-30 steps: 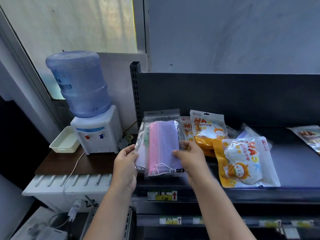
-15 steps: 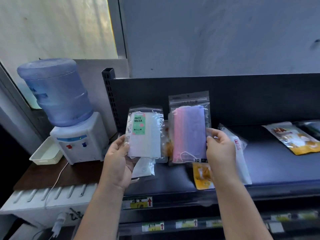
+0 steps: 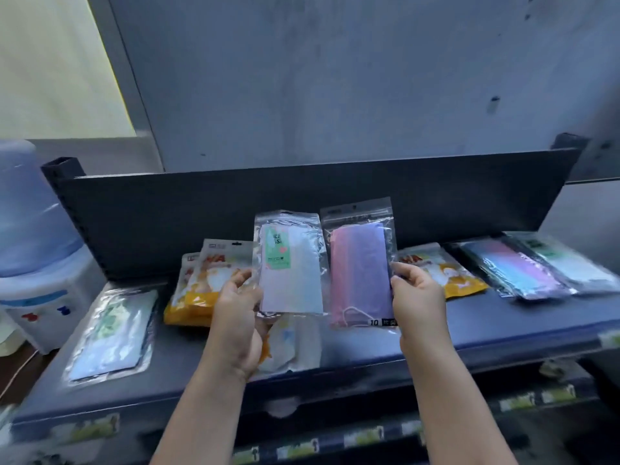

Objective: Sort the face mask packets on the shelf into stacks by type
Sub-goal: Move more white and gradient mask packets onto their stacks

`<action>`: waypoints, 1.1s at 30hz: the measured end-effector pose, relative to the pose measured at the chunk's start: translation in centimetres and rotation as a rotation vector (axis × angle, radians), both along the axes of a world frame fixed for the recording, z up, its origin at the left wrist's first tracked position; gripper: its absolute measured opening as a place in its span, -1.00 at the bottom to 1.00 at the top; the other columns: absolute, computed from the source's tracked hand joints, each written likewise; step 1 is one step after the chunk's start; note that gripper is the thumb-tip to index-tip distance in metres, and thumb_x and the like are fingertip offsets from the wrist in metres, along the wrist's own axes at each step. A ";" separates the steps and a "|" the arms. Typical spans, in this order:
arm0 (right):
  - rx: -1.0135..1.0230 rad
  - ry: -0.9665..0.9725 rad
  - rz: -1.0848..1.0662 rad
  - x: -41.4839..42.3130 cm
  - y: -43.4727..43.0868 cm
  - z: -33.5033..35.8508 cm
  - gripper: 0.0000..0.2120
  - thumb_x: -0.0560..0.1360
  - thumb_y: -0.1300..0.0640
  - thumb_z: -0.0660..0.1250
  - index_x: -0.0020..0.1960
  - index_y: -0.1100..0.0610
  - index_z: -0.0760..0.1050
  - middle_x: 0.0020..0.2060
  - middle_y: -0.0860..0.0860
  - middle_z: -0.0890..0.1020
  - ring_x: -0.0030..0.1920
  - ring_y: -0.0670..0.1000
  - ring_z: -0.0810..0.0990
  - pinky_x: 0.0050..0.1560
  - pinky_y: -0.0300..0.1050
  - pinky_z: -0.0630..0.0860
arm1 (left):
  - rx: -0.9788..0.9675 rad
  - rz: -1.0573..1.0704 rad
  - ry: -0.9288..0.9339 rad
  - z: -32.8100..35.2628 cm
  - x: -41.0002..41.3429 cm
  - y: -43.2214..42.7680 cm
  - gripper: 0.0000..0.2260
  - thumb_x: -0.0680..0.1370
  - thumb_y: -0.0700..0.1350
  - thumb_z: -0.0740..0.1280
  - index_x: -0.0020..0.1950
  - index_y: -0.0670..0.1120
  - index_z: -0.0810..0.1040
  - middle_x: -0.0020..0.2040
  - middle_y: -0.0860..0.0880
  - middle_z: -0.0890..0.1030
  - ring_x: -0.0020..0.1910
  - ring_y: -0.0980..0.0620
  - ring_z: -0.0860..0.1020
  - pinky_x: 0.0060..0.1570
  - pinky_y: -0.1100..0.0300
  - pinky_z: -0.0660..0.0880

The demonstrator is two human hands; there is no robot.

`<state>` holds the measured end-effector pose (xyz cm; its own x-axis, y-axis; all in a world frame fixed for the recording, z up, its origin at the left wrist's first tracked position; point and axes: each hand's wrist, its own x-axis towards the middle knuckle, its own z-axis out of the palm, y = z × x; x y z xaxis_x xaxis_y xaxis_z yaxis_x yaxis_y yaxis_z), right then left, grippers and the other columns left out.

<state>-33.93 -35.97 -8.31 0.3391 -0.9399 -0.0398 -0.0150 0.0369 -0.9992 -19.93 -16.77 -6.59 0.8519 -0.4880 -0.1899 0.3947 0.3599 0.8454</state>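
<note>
While both forearms reach up from the bottom edge in the head view, the left hand pinches a white packet with green label by its left edge and the right hand grips a pink-purple packet by its right edge, both upright, long axes vertical, side by side above the shelf middle. Lying flat on the shelf: one white packet near the left end, two orange packets behind the left hand, one orange packet right of the right hand, one blue-purple packet and one pale packet toward the right end, long axes slanting front-to-back.
</note>
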 end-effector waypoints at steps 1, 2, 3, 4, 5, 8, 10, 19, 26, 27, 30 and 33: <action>0.006 0.003 -0.006 -1.1 -1.3 -0.4 -0.71 0.61 0.29 0.24 0.08 -0.02 0.65 0.01 -0.04 0.74 0.05 0.09 0.72 0.09 0.11 0.68 | 0.017 0.001 -0.013 -0.4 -1.3 -1.3 -0.69 0.68 -0.35 0.18 0.39 -0.10 0.42 0.11 -0.20 0.73 -0.10 -0.10 0.73 -0.31 0.07 0.68; 0.019 0.003 -0.007 -2.2 -2.4 -0.7 -0.73 0.61 0.27 0.25 0.06 -0.03 0.65 0.01 -0.03 0.75 0.07 0.11 0.73 0.13 0.14 0.70 | 0.034 0.000 -0.022 -0.8 -2.5 -2.5 -0.69 0.68 -0.34 0.19 0.37 -0.08 0.43 0.09 -0.18 0.73 -0.05 -0.11 0.73 -0.23 0.03 0.69; 0.034 0.000 -0.003 -3.4 -3.4 -1.1 -0.76 0.60 0.24 0.27 0.07 -0.03 0.66 0.00 -0.03 0.76 0.07 0.12 0.74 0.15 0.19 0.70 | 0.051 -0.006 -0.028 -1.2 -3.8 -3.6 -0.70 0.67 -0.33 0.21 0.36 -0.06 0.43 0.11 -0.17 0.73 0.01 -0.14 0.73 -0.11 -0.03 0.68; 0.050 -0.006 0.002 -4.5 -4.3 -1.5 -0.77 0.60 0.21 0.30 0.12 -0.01 0.67 -0.01 -0.03 0.77 0.06 0.12 0.76 0.14 0.22 0.70 | 0.069 -0.014 -0.032 -1.5 -5.0 -4.6 -0.70 0.67 -0.32 0.22 0.36 -0.06 0.43 0.14 -0.17 0.72 0.07 -0.16 0.72 0.00 -0.09 0.66; 0.064 -0.013 0.007 -5.6 -5.1 -1.8 -0.77 0.60 0.19 0.33 0.17 -0.01 0.67 -0.01 -0.04 0.78 0.04 0.11 0.77 0.12 0.24 0.71 | 0.087 -0.027 -0.037 -1.9 -6.2 -5.5 -0.69 0.66 -0.32 0.24 0.38 -0.08 0.44 0.18 -0.18 0.71 0.12 -0.18 0.70 0.08 -0.12 0.62; 0.086 -0.041 0.006 -8.2 -7.5 -2.2 -0.80 0.62 0.19 0.36 0.19 0.02 0.67 0.01 -0.02 0.77 0.02 0.07 0.76 0.07 0.12 0.72 | 0.138 -0.061 -0.038 -2.5 -9.0 -7.9 -0.70 0.63 -0.32 0.29 0.35 -0.14 0.48 0.18 -0.24 0.70 0.12 -0.23 0.69 0.12 -0.14 0.63; 0.099 -0.059 -0.001 -9.7 -9.0 -2.2 -0.79 0.63 0.19 0.36 0.21 0.04 0.66 0.02 -0.01 0.77 -0.01 0.05 0.76 -0.02 0.02 0.71 | 0.170 -0.082 -0.038 -2.6 -10.2 -9.2 -0.73 0.62 -0.33 0.29 0.31 -0.15 0.49 0.10 -0.20 0.73 -0.03 -0.15 0.72 -0.13 0.00 0.65; 0.021 -0.007 -0.117 -13.9 -15.5 -2.4 -0.75 0.64 0.24 0.29 0.12 -0.05 0.66 0.00 -0.14 0.73 0.05 0.01 0.71 0.14 0.03 0.67 | 0.271 -0.153 -0.109 -3.0 -13.4 -16.7 -0.71 0.60 -0.39 0.30 0.25 -0.10 0.49 0.14 -0.16 0.69 -0.26 0.05 0.67 -0.34 0.14 0.58; -0.111 0.124 -0.151 -15.5 -21.9 -1.3 -0.69 0.65 0.20 0.23 0.23 -0.08 0.64 -0.09 -0.12 0.73 -0.04 0.06 0.70 -0.03 0.03 0.65 | 0.249 -0.164 -0.093 -2.4 -14.1 -24.4 -0.73 0.58 -0.42 0.30 0.21 -0.14 0.51 -0.04 -0.05 0.74 -0.29 0.08 0.69 -0.25 0.09 0.64; -0.134 0.129 -0.163 -15.6 -23.1 -1.0 -0.69 0.64 0.18 0.23 0.24 -0.09 0.64 -0.06 -0.12 0.73 0.02 0.06 0.70 0.06 0.09 0.66 | 0.244 -0.164 -0.087 -2.2 -14.2 -25.6 -0.74 0.58 -0.43 0.29 0.18 -0.14 0.52 -0.10 -0.03 0.75 -0.30 0.08 0.69 -0.32 0.12 0.63; -0.188 0.161 -0.196 -15.9 -26.9 0.3 -0.68 0.65 0.18 0.21 0.27 -0.07 0.64 0.11 -0.14 0.70 0.20 0.03 0.65 0.27 0.09 0.59 | 0.251 -0.166 -0.073 -1.7 -14.2 -29.6 -0.72 0.58 -0.44 0.28 0.19 -0.14 0.51 -0.02 -0.09 0.73 -0.21 -0.02 0.65 -0.30 0.10 0.57; -0.233 0.176 -0.243 -16.6 -30.8 1.1 -0.66 0.66 0.23 0.19 0.33 0.02 0.62 0.19 -0.08 0.69 0.25 0.02 0.62 0.30 0.03 0.54 | 0.271 -0.192 -0.094 -1.3 -14.2 -33.6 -0.68 0.56 -0.47 0.25 0.21 -0.15 0.51 0.04 -0.13 0.74 -0.15 -0.07 0.69 -0.20 0.04 0.57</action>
